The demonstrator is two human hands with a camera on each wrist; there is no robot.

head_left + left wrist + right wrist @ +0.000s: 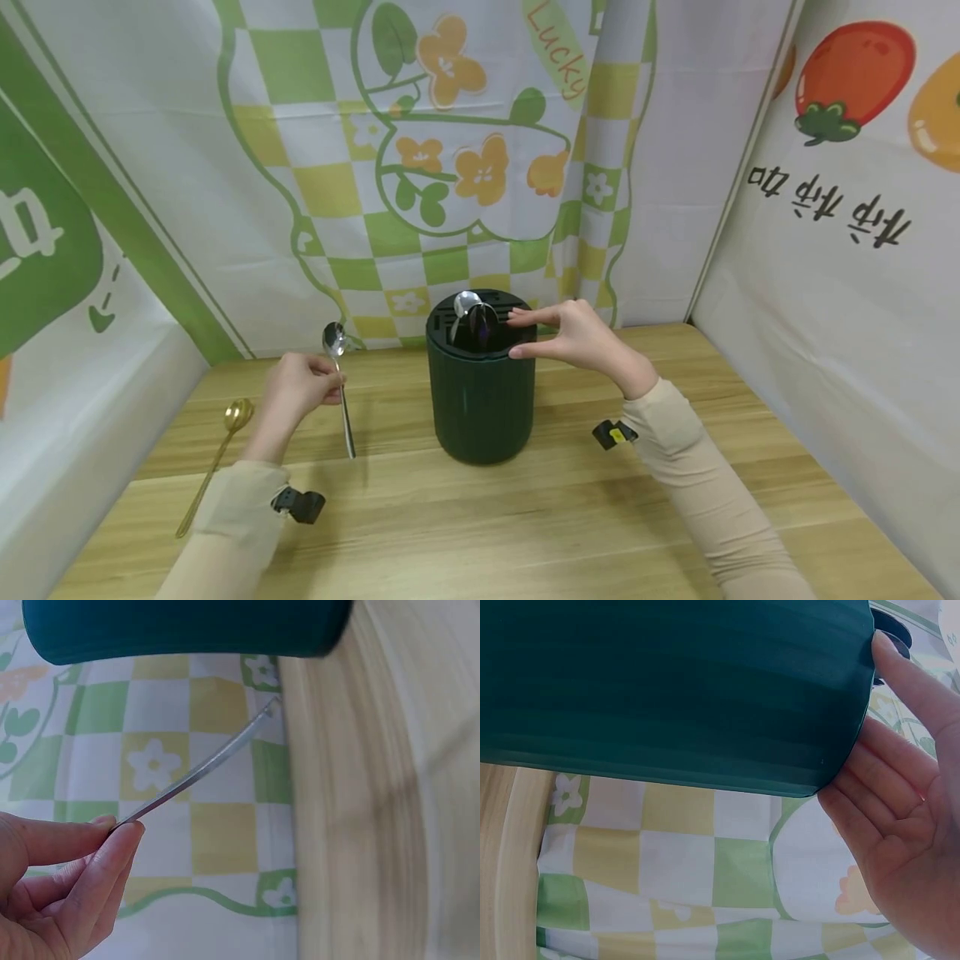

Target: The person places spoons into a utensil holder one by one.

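Note:
My left hand pinches a silver spoon by the middle of its handle, thumb against fingertips. Its bowl points up and away, and the handle end slants down towards the table. In the left wrist view the thin silver handle sticks out from the fingertips. A dark green ribbed utensil holder stands upright at the middle, with a shiny silver spoon and a dark spoon-like piece in its slotted top. My right hand rests at the holder's right rim, thumb and fairly straight fingers spread apart.
A gold spoon lies on the wooden table at the left, beside my left forearm. Behind the holder hangs a checked, flowered cloth. White printed walls close in both sides.

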